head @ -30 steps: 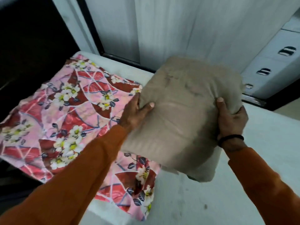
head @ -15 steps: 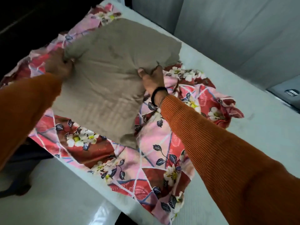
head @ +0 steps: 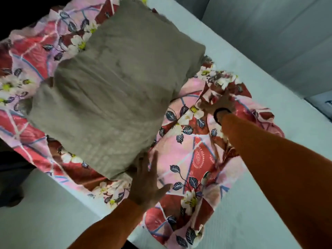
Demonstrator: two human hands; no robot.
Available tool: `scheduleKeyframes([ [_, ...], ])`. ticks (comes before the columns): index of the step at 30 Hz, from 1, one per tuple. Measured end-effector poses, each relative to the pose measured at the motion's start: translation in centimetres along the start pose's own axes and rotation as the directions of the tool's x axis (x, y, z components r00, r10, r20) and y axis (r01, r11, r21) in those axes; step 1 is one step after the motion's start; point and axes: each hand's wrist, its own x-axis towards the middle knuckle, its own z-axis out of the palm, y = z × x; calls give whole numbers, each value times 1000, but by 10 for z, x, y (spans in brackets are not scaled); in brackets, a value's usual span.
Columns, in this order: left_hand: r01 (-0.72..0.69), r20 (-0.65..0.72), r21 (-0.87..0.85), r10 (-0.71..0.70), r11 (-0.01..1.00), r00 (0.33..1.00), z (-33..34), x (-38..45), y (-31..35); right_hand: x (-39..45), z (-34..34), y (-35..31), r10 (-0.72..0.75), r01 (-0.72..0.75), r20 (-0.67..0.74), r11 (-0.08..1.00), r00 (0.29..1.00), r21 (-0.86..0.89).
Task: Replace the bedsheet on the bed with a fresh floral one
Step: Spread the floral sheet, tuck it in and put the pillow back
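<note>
A bare pale mattress [head: 251, 203] fills most of the view from above. Across its near corner lies the floral bedsheet [head: 190, 159], loosely bunched and wrinkled, pink and deep red with white blossoms and dark leaves; one side droops over the mattress edge. It looks thin, soft and light, likely to slide and crumple rather than hold shape, so a hem or corner at the loose right-hand folds seems the best place to take hold. A plump grey-brown pillow [head: 111, 87] rests on top of the sheet and would pin it. The left hand [head: 149, 184], in an orange sleeve, hovers by the pillow's near corner, fingers spread apart and holding nothing. The right hand [head: 218, 103] is blurred among the sheet's folds; whether its fingers grasp cloth cannot be told.
</note>
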Motion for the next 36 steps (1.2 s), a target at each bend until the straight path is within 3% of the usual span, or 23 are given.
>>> scheduleKeyframes([
  [2, 40, 32, 29, -41, 999, 999, 16, 1, 12, 1, -7, -3, -142, 148, 95, 987, 985, -64],
  [5, 116, -58, -47, -118, 992, 991, 23, 16, 26, -7, -30, -8, -230, 230, 10, 967, 973, -110],
  [7, 125, -100, -31, -128, 992, 987, 20, 25, 32, -15, -47, 2, -253, 249, 7, 959, 968, 132],
  [9, 58, -115, 4, -57, 998, 992, 19, 19, 43, -5, -66, 30, -205, 173, 42, 906, 978, 387],
  [13, -98, -193, -227, 54, 969, 980, 25, -21, 66, -48, -125, 74, -156, -1, 176, 747, 972, 665],
  [17, -10, -345, -411, -145, 911, 927, 27, -79, 81, -70, -150, 132, -293, 13, 224, 633, 929, 774],
  [19, 105, -364, -466, -299, 878, 882, 32, -105, 83, -58, -147, 162, -287, 33, 203, 649, 936, 760],
  [20, 150, -347, -467, -337, 871, 875, 35, -118, 87, -44, -142, 176, -269, 53, 180, 678, 946, 734],
  [22, 158, -203, -491, -289, 857, 936, 46, -141, 103, -28, -140, 190, -215, 32, 172, 709, 961, 705],
  [24, 87, -26, -451, -111, 888, 993, 66, -155, 120, -32, -149, 180, -204, -112, 312, 647, 928, 754],
  [25, 66, 55, -422, -47, 904, 997, 81, -156, 124, -41, -155, 170, -227, -212, 437, 628, 870, 749],
  [26, 81, 136, -396, -28, 915, 990, 98, -155, 126, -47, -159, 164, -273, -240, 538, 674, 798, 699],
  [27, 133, 208, -360, -59, 924, 976, 115, -154, 128, -47, -159, 162, -298, -163, 596, 786, 746, 596],
  [28, 190, 258, -298, -113, 936, 960, 129, -152, 131, -50, -163, 161, -287, 1, 630, 911, 722, 413],
  [29, 214, 292, -210, -148, 954, 945, 143, -152, 137, -54, -166, 163, -247, 194, 681, 969, 689, 155],
  [30, 176, 306, -116, -133, 978, 943, 151, -155, 148, -58, -167, 166, -154, 350, 713, 927, 684, -135],
  [31, 99, 330, -35, -82, 994, 941, 159, -160, 160, -60, -170, 170, -87, 464, 709, 810, 700, -359],
  [33, -24, 406, -28, 33, 999, 913, 168, -178, 186, -66, -177, 177, -61, 572, 657, 558, 752, -602],
  [34, -59, 444, -49, 75, 997, 893, 169, -190, 196, -66, -187, 182, -73, 558, 624, 536, 778, -634],
  [36, -96, 506, -37, 102, 995, 857, 171, -210, 207, -58, -212, 186, -62, 435, 549, 687, 833, -582],
])
